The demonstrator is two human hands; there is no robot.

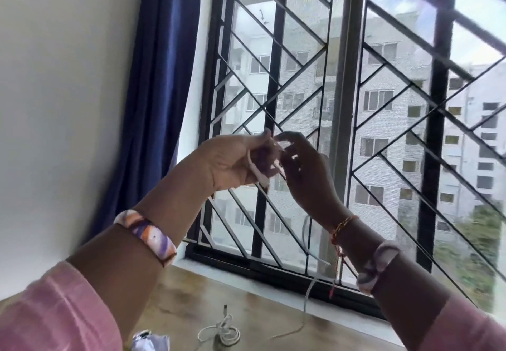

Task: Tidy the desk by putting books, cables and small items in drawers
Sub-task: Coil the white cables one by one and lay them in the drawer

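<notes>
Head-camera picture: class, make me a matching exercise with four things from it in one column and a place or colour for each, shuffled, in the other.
Things:
1. curtain
2. coiled white cable
3. sleeve
4. thin white cable

Place or colour:
A. pink
B. held up between the left hand and right hand
C. blue
D. lying on the desk

Pairs: 1-C, 2-D, 3-A, 4-B

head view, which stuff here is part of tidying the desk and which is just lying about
Part of the job:
- white cable held by left hand and right hand
- coiled white cable on the desk

Just there:
- blue curtain
- window grille
- crumpled wrapper, unclear what it is
</notes>
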